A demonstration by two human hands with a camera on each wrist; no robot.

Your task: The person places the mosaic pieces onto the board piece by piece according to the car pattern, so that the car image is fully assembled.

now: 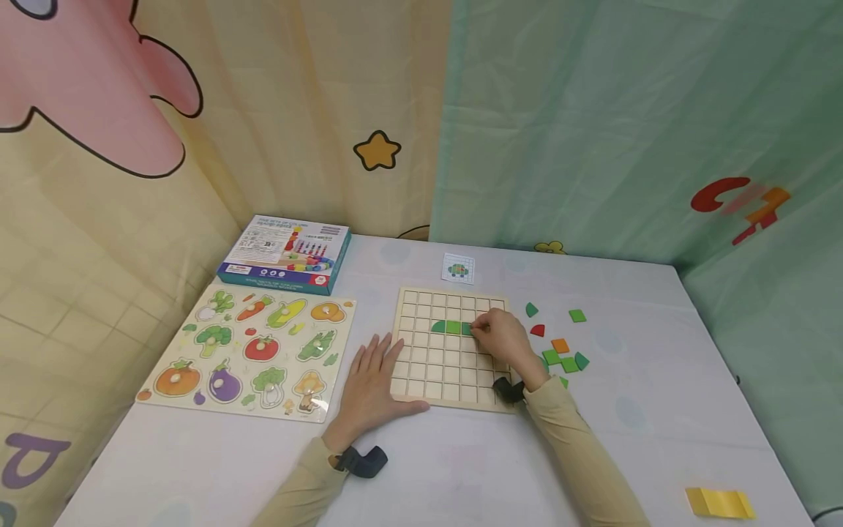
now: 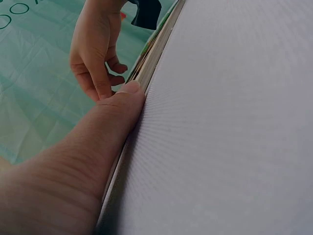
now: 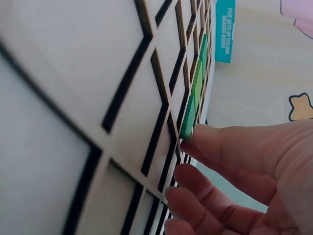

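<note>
A wooden grid board [image 1: 435, 359] lies in front of me. Across one row, a dark green quarter-circle tile [image 1: 438, 327], a light green square tile [image 1: 453, 328] and a second dark green rounded tile [image 1: 466, 329] sit side by side. My right hand [image 1: 503, 337] pinches the second dark green tile at its right end, thumb and index fingertip meeting there in the right wrist view. With fingers fairly straight, my left hand [image 1: 372, 395] rests at the board's left side, its thumb [image 2: 124, 100] along the near edge.
Loose tiles, green, red and orange [image 1: 560, 346], lie right of the board. A small pattern card [image 1: 457, 268] lies behind it. Left are a vegetable puzzle board [image 1: 233, 369] and a box [image 1: 283, 252]. A yellow folded strip [image 1: 720, 503] lies at the near right.
</note>
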